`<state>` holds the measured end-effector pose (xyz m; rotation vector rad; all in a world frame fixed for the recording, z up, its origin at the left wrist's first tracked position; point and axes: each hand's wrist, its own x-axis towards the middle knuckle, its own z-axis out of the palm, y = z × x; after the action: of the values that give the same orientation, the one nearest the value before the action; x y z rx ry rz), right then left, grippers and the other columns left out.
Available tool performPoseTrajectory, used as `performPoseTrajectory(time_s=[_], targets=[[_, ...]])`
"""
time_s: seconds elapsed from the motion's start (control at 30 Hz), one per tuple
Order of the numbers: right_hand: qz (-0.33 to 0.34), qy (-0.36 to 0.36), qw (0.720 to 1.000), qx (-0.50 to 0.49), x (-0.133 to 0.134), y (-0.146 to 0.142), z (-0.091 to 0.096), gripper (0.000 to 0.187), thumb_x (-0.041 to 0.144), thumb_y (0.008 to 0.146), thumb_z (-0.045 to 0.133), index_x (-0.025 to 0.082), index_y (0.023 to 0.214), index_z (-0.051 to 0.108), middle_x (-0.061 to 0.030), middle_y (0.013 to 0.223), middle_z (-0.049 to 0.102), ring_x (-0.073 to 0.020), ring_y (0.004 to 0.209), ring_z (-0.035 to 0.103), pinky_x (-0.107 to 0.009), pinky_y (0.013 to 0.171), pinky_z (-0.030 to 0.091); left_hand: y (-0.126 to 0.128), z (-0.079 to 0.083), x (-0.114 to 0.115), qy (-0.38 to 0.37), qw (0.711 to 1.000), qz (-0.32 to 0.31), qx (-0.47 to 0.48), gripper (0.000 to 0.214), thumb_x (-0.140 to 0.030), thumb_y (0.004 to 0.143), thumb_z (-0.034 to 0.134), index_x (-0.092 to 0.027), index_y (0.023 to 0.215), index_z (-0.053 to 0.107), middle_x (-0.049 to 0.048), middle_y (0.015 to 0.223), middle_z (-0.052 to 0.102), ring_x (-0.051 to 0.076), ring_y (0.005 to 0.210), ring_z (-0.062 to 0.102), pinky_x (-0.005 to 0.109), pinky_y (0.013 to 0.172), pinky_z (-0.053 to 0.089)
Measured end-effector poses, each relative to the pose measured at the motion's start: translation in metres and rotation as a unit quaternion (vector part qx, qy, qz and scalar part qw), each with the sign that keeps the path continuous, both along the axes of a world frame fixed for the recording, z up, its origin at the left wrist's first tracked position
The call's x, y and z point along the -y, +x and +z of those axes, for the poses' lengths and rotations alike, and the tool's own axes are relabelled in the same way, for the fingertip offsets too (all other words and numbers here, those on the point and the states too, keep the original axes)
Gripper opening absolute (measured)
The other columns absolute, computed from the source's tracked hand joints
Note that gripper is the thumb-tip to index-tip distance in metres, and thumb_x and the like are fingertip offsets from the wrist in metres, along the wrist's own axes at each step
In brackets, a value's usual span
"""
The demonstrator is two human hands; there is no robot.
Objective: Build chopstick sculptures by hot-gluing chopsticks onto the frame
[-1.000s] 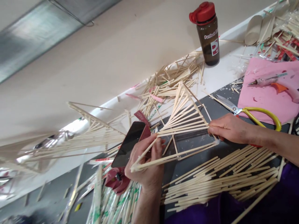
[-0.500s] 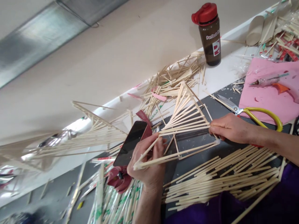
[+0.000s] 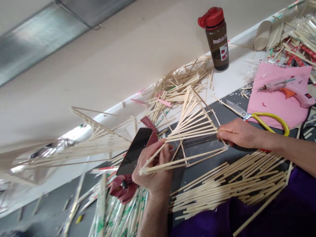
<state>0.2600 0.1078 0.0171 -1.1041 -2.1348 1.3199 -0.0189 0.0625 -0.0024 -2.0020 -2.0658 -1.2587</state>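
Observation:
A frame built of thin wooden sticks (image 3: 195, 122) is held between my two hands above the dark table. Its upper part is a fan of sticks that spread from side to side; glued corners show below. My left hand (image 3: 154, 164) is closed on the frame's left side, with one corner of the frame crossing in front of it. At the right, the fingers of my right hand (image 3: 238, 133) pinch the end of a stick at the frame's edge. Many loose sticks (image 3: 229, 187) lie under the frame, close to my body.
Yellow-handled scissors (image 3: 256, 118) lie beyond my right hand. A glue gun (image 3: 293, 93) rests on a pink sheet (image 3: 259, 75). A phone (image 3: 135, 151) leans by my left hand. A red-capped bottle (image 3: 218, 39) stands near the wall, beside a stick heap (image 3: 177, 87). Wrapped sticks (image 3: 123, 217) lie front left.
The whole scene has shifted slightly left in the view, showing more of the glue gun. Both hands keep the same hold on the stick frame.

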Motion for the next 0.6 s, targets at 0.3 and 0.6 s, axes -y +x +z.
performPoseTrajectory(time_s=[0.3, 0.6], targets=[[-0.002, -0.004, 1.000, -0.010, 0.001, 0.002, -0.009, 0.036, 0.034, 0.095, 0.039, 0.017, 0.074, 0.063, 0.0007, 0.057, 0.060, -0.0116, 0.058, 0.055, -0.025, 0.061, 0.034, 0.011, 0.007, -0.003, 0.035, 0.999, 0.022, 0.035, 0.023, -0.035, 0.087, 0.060, -0.017, 0.096, 0.070, 0.0053, 0.090, 0.071, 0.014, 0.068, 0.067, 0.029, 0.064, 0.055], [-0.013, -0.027, 1.000, -0.008, 0.001, 0.001, -0.002, 0.034, 0.034, 0.093, 0.040, 0.016, 0.075, 0.063, 0.0001, 0.057, 0.061, -0.0113, 0.058, 0.057, -0.024, 0.060, 0.037, 0.013, 0.006, -0.007, 0.037, 0.996, 0.023, 0.083, 0.024, -0.037, 0.084, 0.063, -0.017, 0.095, 0.070, 0.0046, 0.088, 0.071, 0.015, 0.067, 0.067, 0.027, 0.061, 0.055]])
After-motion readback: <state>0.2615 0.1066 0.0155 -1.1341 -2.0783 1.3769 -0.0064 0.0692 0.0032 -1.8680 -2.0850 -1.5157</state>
